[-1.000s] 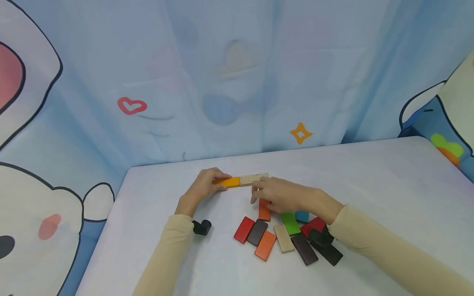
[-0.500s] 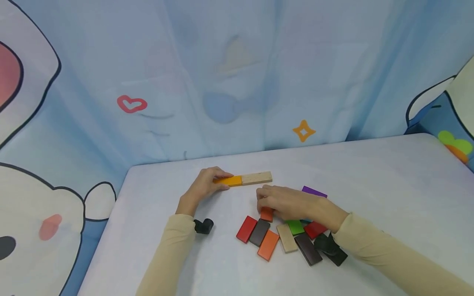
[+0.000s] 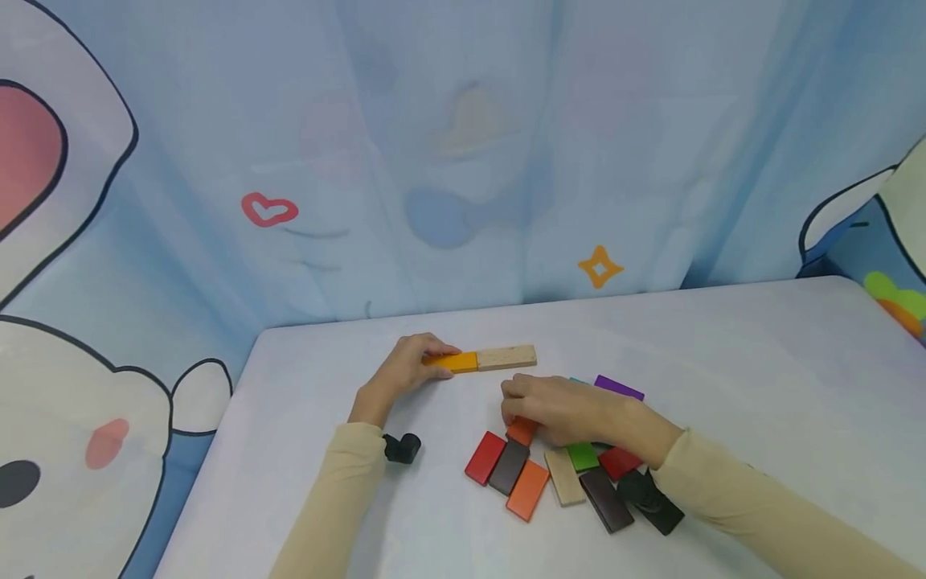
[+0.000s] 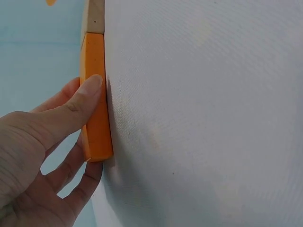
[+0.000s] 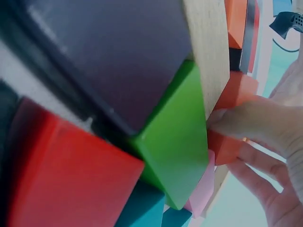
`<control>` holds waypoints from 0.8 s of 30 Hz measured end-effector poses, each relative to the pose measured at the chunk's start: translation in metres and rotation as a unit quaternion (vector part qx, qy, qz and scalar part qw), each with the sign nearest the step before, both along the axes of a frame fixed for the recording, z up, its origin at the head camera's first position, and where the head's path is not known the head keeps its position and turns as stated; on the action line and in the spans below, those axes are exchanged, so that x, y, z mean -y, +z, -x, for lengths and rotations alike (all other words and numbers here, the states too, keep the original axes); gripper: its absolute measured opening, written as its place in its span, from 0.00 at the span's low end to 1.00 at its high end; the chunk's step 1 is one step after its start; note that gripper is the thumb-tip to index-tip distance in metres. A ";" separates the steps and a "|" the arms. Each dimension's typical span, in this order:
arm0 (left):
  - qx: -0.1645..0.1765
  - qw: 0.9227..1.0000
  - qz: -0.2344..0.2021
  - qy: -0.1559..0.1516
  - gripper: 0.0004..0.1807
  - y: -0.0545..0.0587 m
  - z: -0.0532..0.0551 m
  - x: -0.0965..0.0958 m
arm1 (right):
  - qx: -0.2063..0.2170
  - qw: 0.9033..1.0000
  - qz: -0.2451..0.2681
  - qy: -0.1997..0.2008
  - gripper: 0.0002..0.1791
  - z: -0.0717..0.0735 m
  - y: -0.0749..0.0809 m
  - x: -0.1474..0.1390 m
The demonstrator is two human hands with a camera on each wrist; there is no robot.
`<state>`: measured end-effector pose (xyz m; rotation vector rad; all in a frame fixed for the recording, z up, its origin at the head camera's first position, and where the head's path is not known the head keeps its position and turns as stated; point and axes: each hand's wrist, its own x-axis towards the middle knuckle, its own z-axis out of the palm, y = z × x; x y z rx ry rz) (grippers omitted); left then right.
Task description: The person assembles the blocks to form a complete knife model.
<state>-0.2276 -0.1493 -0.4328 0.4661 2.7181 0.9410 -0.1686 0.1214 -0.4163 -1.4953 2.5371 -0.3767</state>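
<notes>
At the back of the table my left hand (image 3: 401, 374) pinches a yellow-orange block (image 3: 465, 362); in the left wrist view the thumb lies along the side of this block (image 4: 98, 132). Its far end meets a plain wooden block (image 3: 506, 357), the two forming a straight row. My right hand (image 3: 560, 408) holds a red-orange block (image 3: 522, 430) at the upper left of the loose pile. The right wrist view has the thumb on one side of that block (image 5: 236, 92) and fingers at the other. The hand hides part of the pile.
Around the right hand lie red (image 3: 485, 458), dark grey (image 3: 510, 468), orange (image 3: 528, 490), plain wooden (image 3: 564, 478), green (image 3: 582, 457), dark brown (image 3: 606, 500) and purple (image 3: 618, 388) blocks. A printed blue curtain (image 3: 470, 281) hangs behind the table's back edge.
My right hand has moved down from beside the plain wooden block and taken hold of the red-orange block, which now sits turned. My left hand keeps its pinch on the yellow-orange block.
</notes>
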 end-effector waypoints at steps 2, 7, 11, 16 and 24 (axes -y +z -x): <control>-0.001 1.000 0.002 0.001 0.20 0.000 0.000 0.001 | 0.002 1.000 0.015 -0.003 0.18 0.003 0.001 -0.001; -0.011 1.000 0.002 0.001 0.20 -0.001 0.000 0.004 | 0.005 0.997 0.055 -0.054 0.20 0.017 0.011 -0.011; -0.011 1.000 -0.004 -0.001 0.20 -0.001 0.001 0.001 | 0.005 0.991 0.094 -0.091 0.20 0.031 0.018 -0.030; -0.015 1.000 -0.004 -0.012 0.19 0.000 0.004 -0.004 | 0.005 0.987 0.116 -0.114 0.19 0.047 0.014 -0.059; -0.012 1.000 -0.001 -0.018 0.20 -0.001 0.005 -0.008 | -0.001 0.976 0.101 -0.195 0.20 0.061 -0.006 -0.081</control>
